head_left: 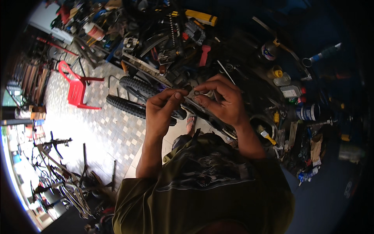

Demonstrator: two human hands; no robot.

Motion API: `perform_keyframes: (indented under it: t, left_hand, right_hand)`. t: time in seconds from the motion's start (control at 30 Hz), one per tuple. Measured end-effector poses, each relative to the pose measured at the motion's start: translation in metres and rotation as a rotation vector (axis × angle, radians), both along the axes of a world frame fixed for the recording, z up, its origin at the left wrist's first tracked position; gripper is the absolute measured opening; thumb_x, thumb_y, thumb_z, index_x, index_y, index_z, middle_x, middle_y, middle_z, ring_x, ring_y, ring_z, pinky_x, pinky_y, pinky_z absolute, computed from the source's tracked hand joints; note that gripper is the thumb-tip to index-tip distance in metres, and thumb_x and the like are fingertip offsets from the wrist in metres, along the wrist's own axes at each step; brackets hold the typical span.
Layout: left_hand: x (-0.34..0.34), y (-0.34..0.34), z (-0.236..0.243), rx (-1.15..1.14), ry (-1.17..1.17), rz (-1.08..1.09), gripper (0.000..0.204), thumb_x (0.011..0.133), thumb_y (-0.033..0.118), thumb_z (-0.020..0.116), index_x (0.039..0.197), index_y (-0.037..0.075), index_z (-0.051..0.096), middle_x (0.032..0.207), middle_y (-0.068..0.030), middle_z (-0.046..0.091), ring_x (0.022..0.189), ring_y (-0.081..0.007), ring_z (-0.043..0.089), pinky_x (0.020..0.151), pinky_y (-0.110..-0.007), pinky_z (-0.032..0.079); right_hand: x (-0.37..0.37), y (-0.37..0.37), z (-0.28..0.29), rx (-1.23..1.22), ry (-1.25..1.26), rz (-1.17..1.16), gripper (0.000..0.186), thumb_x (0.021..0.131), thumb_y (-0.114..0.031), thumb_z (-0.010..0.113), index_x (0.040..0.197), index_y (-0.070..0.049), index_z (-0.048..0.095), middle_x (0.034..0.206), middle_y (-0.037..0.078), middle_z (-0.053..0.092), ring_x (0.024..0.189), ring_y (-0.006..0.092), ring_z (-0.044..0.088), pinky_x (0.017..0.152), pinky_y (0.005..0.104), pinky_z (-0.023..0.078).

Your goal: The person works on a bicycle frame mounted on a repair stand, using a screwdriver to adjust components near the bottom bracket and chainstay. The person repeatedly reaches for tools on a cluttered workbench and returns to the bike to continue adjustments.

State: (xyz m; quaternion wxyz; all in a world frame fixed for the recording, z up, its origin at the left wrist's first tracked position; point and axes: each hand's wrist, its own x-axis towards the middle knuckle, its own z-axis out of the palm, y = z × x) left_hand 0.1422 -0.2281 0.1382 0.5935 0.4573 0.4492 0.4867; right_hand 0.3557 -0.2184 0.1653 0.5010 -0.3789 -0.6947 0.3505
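My left hand (pixel 163 104) is raised in front of my chest, thumb and forefinger pinched together. At their tips is a small dark piece (pixel 188 88), too small to name. Facing it, my right hand (pixel 223 100) pinches another small dark, roundish piece (pixel 196 93) between thumb and fingers. The two sets of fingertips are close together, with a narrow gap between them. Beneath and beyond the hands lies a cluttered workbench of dark parts and tools. Knobby black bicycle tyres (pixel 132 108) are below and to the left of my left hand.
A red plastic chair (pixel 78 87) stands on the tiled floor at left. Bicycle frames (pixel 72 189) are heaped at lower left. The bench holds a red-handled tool (pixel 204 54), a yellow box (pixel 200 17), a white bottle (pixel 93 31), a yellow brush (pixel 268 137) and a grey bottle (pixel 290 91).
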Motion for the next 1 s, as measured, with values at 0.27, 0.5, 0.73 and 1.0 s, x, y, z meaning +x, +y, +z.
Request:
perform_keyframes:
  t: [0.27, 0.5, 0.73, 1.0]
  left_hand:
    - [0.000, -0.101, -0.001, -0.025, -0.179, 0.225, 0.019, 0.094, 0.013, 0.074, 0.104, -0.003, 0.073, 0.087, -0.0027, 0.070, 0.075, -0.0084, 0.058, 0.069, -0.023, 0.045]
    - [-0.024, -0.179, -0.025, -0.041, -0.142, 0.379, 0.015, 0.091, 0.010, 0.076, 0.098, -0.001, 0.068, 0.087, -0.0041, 0.067, 0.075, -0.0111, 0.059, 0.069, -0.025, 0.046]
    - [-0.072, -0.262, -0.031, 0.015, -0.078, 0.569, 0.017, 0.100, 0.014, 0.067, 0.105, -0.002, 0.068, 0.091, -0.0037, 0.067, 0.078, -0.0102, 0.058, 0.070, -0.025, 0.046]
    - [-0.164, -0.399, -0.024, 0.040, 0.067, 1.038, 0.008, 0.097, 0.008, 0.071, 0.097, 0.000, 0.072, 0.087, 0.0023, 0.069, 0.079, -0.0057, 0.060, 0.072, -0.022, 0.048]
  right_hand:
    - [-0.017, -0.049, -0.009, 0.095, -0.093, 0.232, 0.024, 0.085, -0.009, 0.082, 0.109, -0.009, 0.074, 0.097, 0.005, 0.068, 0.089, 0.0188, 0.070, 0.074, 0.0324, 0.056]
    - [-0.053, -0.100, -0.032, 0.166, -0.172, 0.398, 0.025, 0.085, -0.014, 0.082, 0.110, -0.011, 0.075, 0.098, 0.005, 0.067, 0.080, 0.0212, 0.072, 0.068, 0.0326, 0.058]
    - [-0.124, -0.142, -0.037, 0.260, -0.153, 0.597, 0.022, 0.086, -0.019, 0.079, 0.105, -0.013, 0.070, 0.093, 0.003, 0.065, 0.074, 0.0233, 0.071, 0.063, 0.0356, 0.057]
    - [-0.290, -0.232, -0.028, 0.353, -0.073, 0.900, 0.015, 0.084, -0.012, 0.082, 0.097, -0.010, 0.073, 0.090, 0.006, 0.069, 0.074, 0.0247, 0.071, 0.062, 0.0354, 0.057]
